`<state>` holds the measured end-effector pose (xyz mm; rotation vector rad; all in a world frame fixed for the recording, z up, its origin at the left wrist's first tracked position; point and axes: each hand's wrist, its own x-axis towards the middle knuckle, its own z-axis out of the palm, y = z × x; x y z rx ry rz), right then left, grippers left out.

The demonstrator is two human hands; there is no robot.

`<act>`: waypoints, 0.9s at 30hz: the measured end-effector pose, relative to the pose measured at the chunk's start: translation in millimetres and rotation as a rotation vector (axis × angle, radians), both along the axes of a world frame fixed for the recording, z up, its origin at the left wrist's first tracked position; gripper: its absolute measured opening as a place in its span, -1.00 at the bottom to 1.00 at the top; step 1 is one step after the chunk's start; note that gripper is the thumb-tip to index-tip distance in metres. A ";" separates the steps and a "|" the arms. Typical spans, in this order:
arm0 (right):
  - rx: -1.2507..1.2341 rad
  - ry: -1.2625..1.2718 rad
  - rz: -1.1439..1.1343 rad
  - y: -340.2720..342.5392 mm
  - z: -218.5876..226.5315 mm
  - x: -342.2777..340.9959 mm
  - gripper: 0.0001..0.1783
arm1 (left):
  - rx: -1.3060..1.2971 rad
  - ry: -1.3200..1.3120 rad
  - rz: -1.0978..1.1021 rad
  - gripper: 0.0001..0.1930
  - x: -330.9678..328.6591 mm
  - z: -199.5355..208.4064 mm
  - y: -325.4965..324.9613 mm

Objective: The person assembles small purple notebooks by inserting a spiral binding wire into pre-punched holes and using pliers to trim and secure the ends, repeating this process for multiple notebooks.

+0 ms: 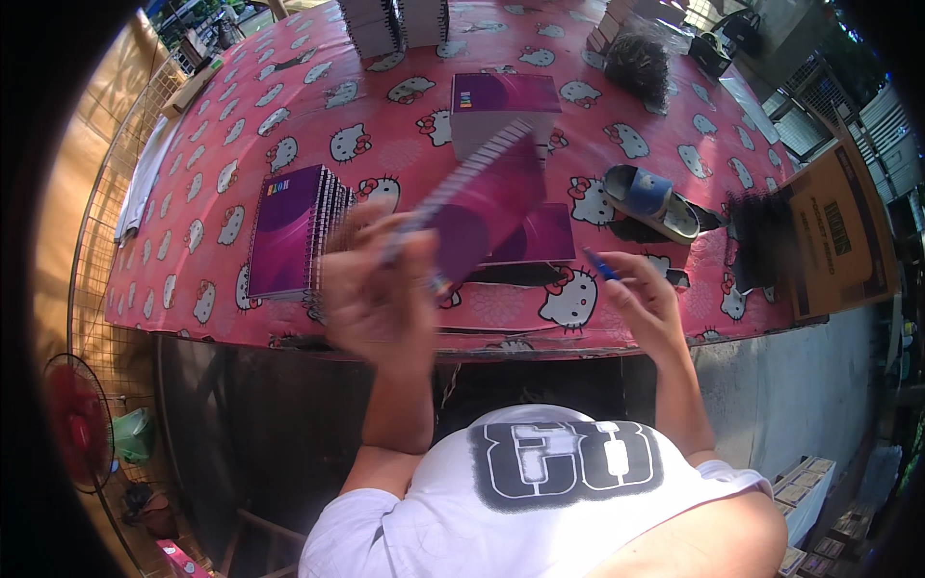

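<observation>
My left hand [381,289], smeared by motion, grips a thin purple notebook [496,193] by its bound edge and holds it tilted above the table. Beneath it lies another purple notebook or cover [544,236], partly hidden. Between the fingers of my right hand [644,299] is a small blue pen-like tool [599,263], its tip toward the notebooks; its exact kind is unclear. A stack of purple spiral notebooks [287,231] stands beside my left hand. Farther back, a taller pile of purple-covered pads [506,94] shows no coils.
A pink patterned cloth covers the table [318,144]. On the right lie a blue and grey slide sandal [650,200] and black coils [756,236] by a cardboard box [838,231]. At the back are spiral notebook stacks [422,24] and a dark bundle [636,67].
</observation>
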<state>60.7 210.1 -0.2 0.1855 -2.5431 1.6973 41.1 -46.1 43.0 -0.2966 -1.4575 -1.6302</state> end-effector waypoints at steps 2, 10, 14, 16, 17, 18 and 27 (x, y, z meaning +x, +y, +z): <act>0.396 0.198 -0.148 29.5 -25.1 0.3 -0.56 | 0.248 0.096 0.275 -0.76 9.2 36.0 -44.9; 0.757 0.212 -0.075 43.1 -34.9 10.2 -0.25 | -0.008 -0.321 0.862 -0.88 -3.4 -38.6 -173.1; 0.536 0.290 -0.377 85.4 -24.3 -37.1 -0.27 | 0.114 -0.213 0.570 -0.87 -5.3 -45.8 -172.1; 0.710 0.136 -0.663 150.2 -28.3 -73.3 -0.37 | 0.111 -0.259 0.551 -0.84 -6.8 -41.3 -169.6; 0.947 0.073 -0.785 181.1 -42.5 -86.2 -0.41 | 0.096 -0.250 0.548 -0.83 -9.5 -39.2 -166.7; 0.998 -0.001 -0.815 184.7 -49.3 -94.2 -0.45 | 0.081 -0.241 0.560 -0.82 -9.1 -39.0 -165.5; 1.000 -0.252 -0.892 223.0 -48.8 -110.5 -0.67 | -0.354 -0.195 -0.116 -0.79 -23.4 22.4 -6.3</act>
